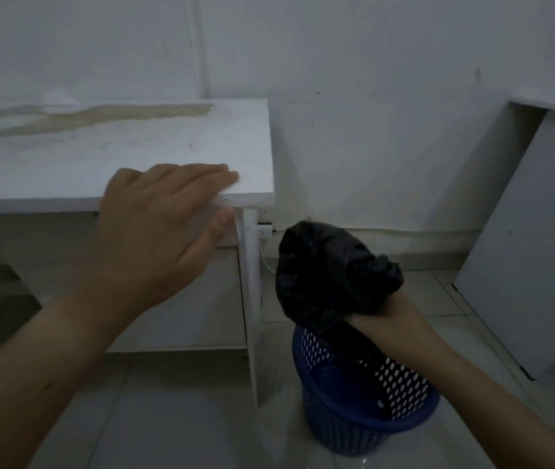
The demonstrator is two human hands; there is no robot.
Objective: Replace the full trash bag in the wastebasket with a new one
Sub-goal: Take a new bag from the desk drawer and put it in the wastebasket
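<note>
my right hand (382, 319) grips the crumpled black plastic trash bag (328, 275) above the blue perforated wastebasket (367, 397); my left hand (164, 225) hangs open at the white table's front edge (255, 198); relining seemingly remains.

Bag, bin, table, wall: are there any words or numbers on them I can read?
None can be read.
Black bag: plain, no print.
Blue bin: only rows of holes, plus a tiny pale speck too small to read.
White table: stains and scuffs, no letters.
Wall: bare, a few dark marks.
</note>
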